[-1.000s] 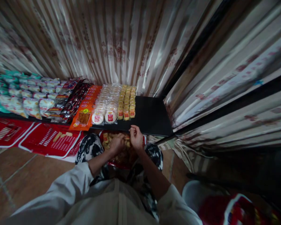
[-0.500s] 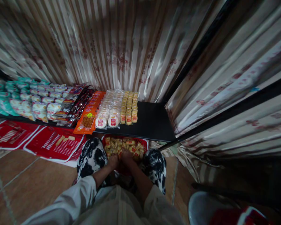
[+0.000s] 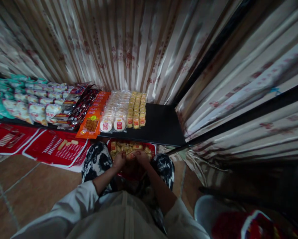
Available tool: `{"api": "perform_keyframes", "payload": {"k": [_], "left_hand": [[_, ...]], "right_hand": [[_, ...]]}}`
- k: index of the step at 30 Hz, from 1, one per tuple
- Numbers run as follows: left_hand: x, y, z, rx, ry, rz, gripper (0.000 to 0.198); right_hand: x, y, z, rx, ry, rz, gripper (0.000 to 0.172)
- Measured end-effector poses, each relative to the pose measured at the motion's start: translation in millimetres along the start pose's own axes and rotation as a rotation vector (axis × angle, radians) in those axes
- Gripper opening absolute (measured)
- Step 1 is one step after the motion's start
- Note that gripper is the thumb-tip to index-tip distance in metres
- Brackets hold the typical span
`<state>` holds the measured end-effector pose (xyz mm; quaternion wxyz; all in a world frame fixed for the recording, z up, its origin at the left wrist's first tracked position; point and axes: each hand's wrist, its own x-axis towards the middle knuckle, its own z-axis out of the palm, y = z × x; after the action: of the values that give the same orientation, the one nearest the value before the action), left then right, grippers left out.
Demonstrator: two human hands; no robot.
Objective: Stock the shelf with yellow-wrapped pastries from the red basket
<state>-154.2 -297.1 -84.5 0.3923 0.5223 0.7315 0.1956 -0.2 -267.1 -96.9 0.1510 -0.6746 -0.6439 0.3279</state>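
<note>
Gold packet (image 3: 130, 155) between both hands (image 3: 119, 160)
</note>
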Motion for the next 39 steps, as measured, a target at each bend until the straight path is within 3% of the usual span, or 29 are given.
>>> {"api": "perform_keyframes", "payload": {"k": [3, 6, 10, 15, 19, 27, 31, 39], "left_hand": [[5.1, 4.2, -4.1, -0.139, 0.033, -0.022, 0.028], [6.4, 10.2, -5.1, -0.301, -0.017, -0.087, 0.030], [2.9, 24.1, -5.1, -0.413, -0.099, -0.114, 0.035], [2.0, 42.7, -13.6, -0.401, -0.017, -0.019, 0.032], [4.5, 52.9, -24.8, -0.279, 0.068, 0.216, 0.037], [7.5, 83.3, -40.2, -0.072, 0.068, 0.592, 0.032], [12.0, 107.7, -49.5, -0.001, 0.062, 0.667, 0.032], [23.7, 140.5, -45.6, -0.095, 0.176, 0.682, 0.038]], "right_hand": [[1.2, 3.8, -5.8, 0.286, 0.070, 0.088, 0.014], [2.2, 3.0, -7.1, 0.570, 0.129, 0.141, 0.017], [1.7, -0.3, -9.8, 0.645, 0.147, 0.133, 0.026], [-8.5, 0.3, -20.1, 0.823, 0.060, 0.100, 0.035], [-15.9, -0.1, -29.6, 0.792, -0.008, 0.044, 0.032], [-16.8, -15.8, -66.3, 0.270, 0.193, -0.278, 0.029], [-12.3, -25.1, -84.9, 0.143, 0.269, -0.341, 0.032], [21.5, -31.6, -97.7, 0.301, 0.365, -0.252, 0.034]]}}
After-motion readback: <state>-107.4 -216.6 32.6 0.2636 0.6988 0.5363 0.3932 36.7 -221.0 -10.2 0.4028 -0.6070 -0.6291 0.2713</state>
